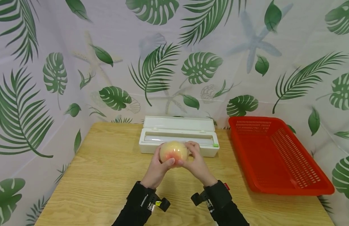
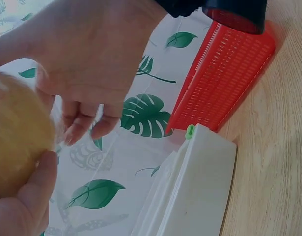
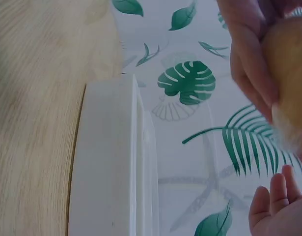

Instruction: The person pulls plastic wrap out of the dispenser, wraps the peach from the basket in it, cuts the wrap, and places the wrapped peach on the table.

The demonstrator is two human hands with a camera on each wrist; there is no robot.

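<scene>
A pale yellow peach (image 1: 173, 150) with a red blush shines under clear film, raised above the table in front of the white box. My left hand (image 1: 157, 168) grips it from the left, thumb across the lower front and fingers around the side. From the right, my right hand (image 1: 198, 163) lays its thumb on the lower front, with bent fingers by the right edge. Loose film shows at the side of the peach (image 2: 18, 132) in the left wrist view. There, the right hand's fingertips (image 2: 77, 128) are close beside this film.
Behind the hands stands a white cling film box (image 1: 178, 150), its lid raised, a roll (image 1: 174, 139) inside and a green slider (image 1: 215, 145) at its right end. A red plastic basket (image 1: 245, 169) occupies the table's right side. Leaf-printed cloth (image 1: 202, 94) hangs behind the wooden table (image 1: 100, 175).
</scene>
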